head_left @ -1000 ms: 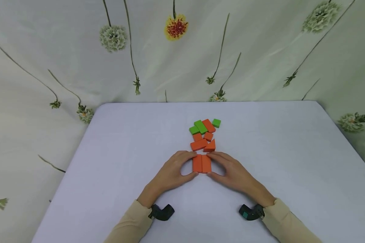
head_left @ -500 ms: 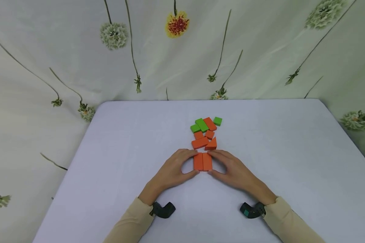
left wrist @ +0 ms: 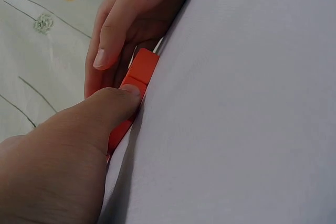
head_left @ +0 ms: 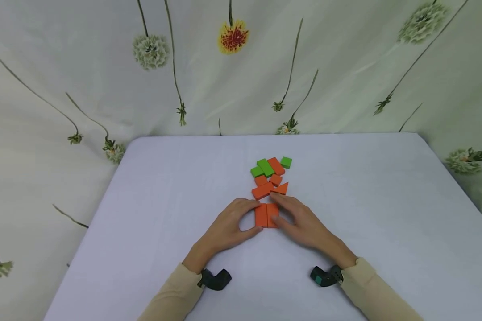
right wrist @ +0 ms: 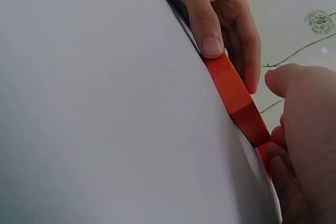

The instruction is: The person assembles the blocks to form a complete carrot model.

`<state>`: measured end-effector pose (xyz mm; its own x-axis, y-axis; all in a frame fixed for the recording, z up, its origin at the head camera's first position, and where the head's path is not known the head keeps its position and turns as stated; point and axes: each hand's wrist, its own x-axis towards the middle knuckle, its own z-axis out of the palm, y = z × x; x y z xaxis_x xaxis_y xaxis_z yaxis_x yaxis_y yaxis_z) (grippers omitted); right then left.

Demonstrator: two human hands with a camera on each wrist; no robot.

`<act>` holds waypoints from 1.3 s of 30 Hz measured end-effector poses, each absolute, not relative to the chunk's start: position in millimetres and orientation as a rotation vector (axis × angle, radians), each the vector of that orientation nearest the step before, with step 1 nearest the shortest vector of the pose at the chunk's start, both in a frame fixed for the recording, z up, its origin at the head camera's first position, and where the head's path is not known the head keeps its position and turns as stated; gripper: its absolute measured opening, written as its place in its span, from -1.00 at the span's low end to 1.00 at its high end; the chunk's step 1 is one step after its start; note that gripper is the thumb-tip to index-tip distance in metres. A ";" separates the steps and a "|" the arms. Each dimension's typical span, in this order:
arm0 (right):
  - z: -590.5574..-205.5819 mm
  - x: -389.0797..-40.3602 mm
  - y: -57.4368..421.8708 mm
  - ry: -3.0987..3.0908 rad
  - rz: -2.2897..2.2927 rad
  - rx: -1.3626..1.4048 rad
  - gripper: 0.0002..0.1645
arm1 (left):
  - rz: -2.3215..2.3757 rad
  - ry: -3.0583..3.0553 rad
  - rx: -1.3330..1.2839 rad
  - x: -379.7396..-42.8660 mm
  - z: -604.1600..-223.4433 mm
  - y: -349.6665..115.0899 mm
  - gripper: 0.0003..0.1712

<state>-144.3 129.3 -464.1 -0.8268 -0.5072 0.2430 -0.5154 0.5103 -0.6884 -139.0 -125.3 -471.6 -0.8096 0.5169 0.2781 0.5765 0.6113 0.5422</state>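
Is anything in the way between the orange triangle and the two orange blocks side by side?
Yes, the right hand is: its fingers reach across between the triangle and the two blocks.

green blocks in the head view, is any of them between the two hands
No, the three green blocks lie at the far end of the group, beyond the left hand and the right hand.

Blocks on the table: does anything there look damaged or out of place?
No damage is visible. The loose pieces farther back lie at mixed angles, askew compared with the squared-up orange pair in front.
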 end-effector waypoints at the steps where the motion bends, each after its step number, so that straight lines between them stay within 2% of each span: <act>1: -464.5 -145.2 128.1 -2.727 1.239 0.905 -0.32 | -0.970 -2.731 -0.932 -139.0 -472.1 -125.2 -0.31; 15: -463.1 -154.7 114.8 -2.847 1.018 0.773 -0.36 | -0.957 -2.727 -0.932 -136.7 -476.3 -124.8 -0.30; 33: -462.8 -184.0 116.3 -2.703 1.070 0.499 -0.56 | -0.951 -2.733 -0.930 -139.9 -475.1 -124.7 -0.30; 39: -463.2 -187.1 119.3 -2.695 1.064 0.506 -0.54 | -0.942 -2.734 -0.922 -139.5 -474.4 -124.4 -0.30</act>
